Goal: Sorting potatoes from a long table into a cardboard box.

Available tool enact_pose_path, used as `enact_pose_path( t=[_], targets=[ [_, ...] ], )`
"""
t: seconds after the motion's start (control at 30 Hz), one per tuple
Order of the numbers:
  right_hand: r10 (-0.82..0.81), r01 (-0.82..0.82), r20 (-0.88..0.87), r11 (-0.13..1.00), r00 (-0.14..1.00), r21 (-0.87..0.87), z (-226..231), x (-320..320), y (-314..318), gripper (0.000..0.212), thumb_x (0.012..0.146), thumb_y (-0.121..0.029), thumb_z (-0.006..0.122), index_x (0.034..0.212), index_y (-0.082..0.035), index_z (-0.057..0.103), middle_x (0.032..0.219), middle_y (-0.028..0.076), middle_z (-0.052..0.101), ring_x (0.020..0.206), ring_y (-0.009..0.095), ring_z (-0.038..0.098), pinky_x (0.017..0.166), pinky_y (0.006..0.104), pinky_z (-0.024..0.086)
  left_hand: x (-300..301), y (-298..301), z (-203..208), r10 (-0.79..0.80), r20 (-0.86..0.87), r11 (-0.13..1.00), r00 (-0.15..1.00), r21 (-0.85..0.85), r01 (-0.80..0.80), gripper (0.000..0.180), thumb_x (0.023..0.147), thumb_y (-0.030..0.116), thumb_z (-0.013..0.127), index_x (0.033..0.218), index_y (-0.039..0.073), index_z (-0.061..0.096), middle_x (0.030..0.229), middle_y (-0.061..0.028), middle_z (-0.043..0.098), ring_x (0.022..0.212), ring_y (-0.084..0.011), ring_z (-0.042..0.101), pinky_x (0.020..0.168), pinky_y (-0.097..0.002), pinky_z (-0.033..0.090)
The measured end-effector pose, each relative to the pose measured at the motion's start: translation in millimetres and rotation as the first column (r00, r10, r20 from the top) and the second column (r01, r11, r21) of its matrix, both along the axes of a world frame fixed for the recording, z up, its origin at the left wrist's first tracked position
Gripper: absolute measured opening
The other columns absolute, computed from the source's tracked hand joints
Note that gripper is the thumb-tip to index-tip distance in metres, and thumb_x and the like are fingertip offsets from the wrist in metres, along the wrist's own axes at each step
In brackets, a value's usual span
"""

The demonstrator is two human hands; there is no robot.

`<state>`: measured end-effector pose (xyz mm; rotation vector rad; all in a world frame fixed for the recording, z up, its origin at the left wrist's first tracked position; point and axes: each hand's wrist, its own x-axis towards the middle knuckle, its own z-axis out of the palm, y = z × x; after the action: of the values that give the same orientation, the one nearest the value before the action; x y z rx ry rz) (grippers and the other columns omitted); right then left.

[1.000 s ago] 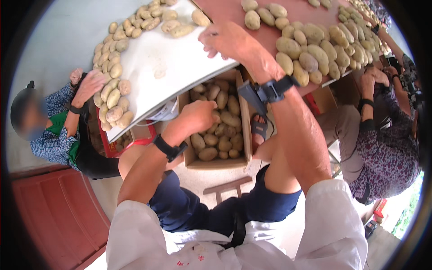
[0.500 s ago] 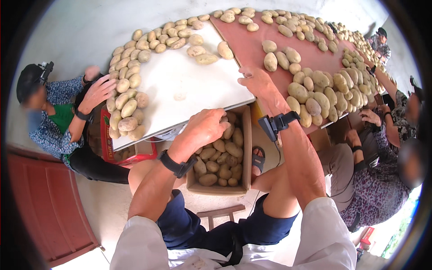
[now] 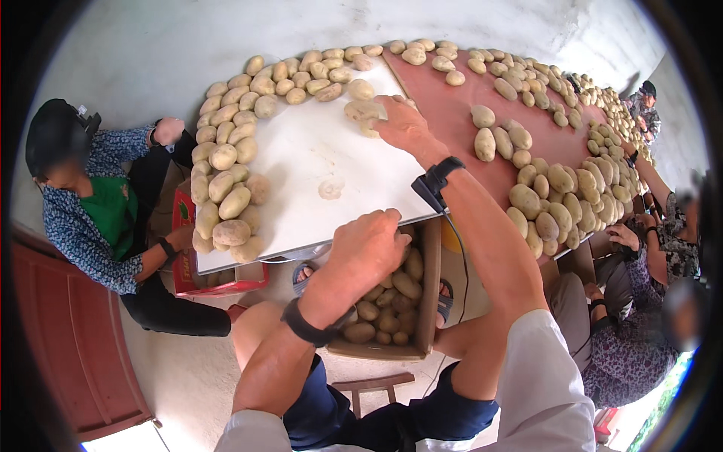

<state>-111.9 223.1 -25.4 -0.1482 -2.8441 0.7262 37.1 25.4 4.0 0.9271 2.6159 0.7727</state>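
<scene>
My right hand [image 3: 407,129] reaches over the white tabletop [image 3: 316,151] with its fingers curled against a potato [image 3: 364,111]. Part of that potato and whatever lies under the palm are hidden. Closer to me, my left hand [image 3: 367,245] is closed at the table's near edge, above a cardboard box [image 3: 423,316] holding several potatoes [image 3: 388,309]. Its fingertips point down and away, so what they hold, if anything, cannot be seen. Another potato [image 3: 361,90] lies on the white board just beyond my right hand.
Potatoes [image 3: 223,157] line the white board's left and far edges. More potatoes [image 3: 561,181] are heaped on the red tabletop [image 3: 440,98]. A person [image 3: 94,203] sits at left by a red box [image 3: 183,248]; others sit at right. A wooden stool [image 3: 374,382] stands below.
My right hand has moved left from the board's edge to the loose potatoes. My left hand stays over the box. The view has shifted, and the person at left has lowered a hand.
</scene>
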Motion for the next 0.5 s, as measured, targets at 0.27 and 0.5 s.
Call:
enact_pose_path(
  t=[0.27,0.5],
  targets=[
    [-0.058,0.049,0.043,0.982,0.997,0.184,-35,-57,-24,0.045,0.095,-0.024,0.058,0.137,-0.008,0.054,0.143,0.014,0.053,0.131,0.036,0.053,0.106,0.0469,0.048,-3,-11,0,0.007,-0.105,0.999,0.994,0.048,-0.002,0.024,0.093,0.022,0.069,0.099,-0.001,0.064,0.095,-0.0202,0.069,0.092,-0.0394,0.069,0.079,-0.0491,0.055],
    [0.015,0.002,-0.067,0.97,0.998,0.244,-47,-50,-37,0.048,0.093,-0.03,0.066,0.132,-0.006,0.053,0.13,0.017,0.057,0.12,0.036,0.059,0.096,0.0468,0.054,-6,-17,6,0.053,-0.081,0.997,0.995,-0.052,-0.058,0.025,0.094,0.023,0.067,0.108,0.002,0.063,0.099,-0.0177,0.069,0.096,-0.0394,0.067,0.082,-0.0506,0.054]
  ],
)
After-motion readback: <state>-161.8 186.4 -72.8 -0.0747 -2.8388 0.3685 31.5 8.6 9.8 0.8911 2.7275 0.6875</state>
